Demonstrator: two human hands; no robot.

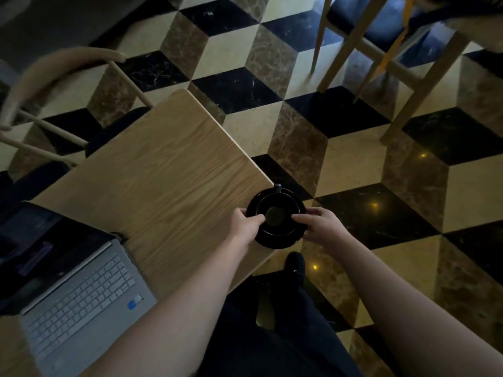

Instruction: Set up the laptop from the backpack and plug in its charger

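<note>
An open silver laptop point(81, 297) with a dark screen lies at the lower left of the wooden table point(152, 170). A black cup on a black saucer point(276, 238) sits at the table's right edge, partly over it. My left hand point(245, 223) grips the saucer's left rim. My right hand point(321, 225) grips its right rim. No backpack or charger is in view.
A light wooden chair point(54, 77) with a dark seat stands beyond the table at the left. Another chair's legs point(381, 66) stand at the upper right on the patterned tile floor. My dark trousers and a shoe point(295, 265) show below the table edge.
</note>
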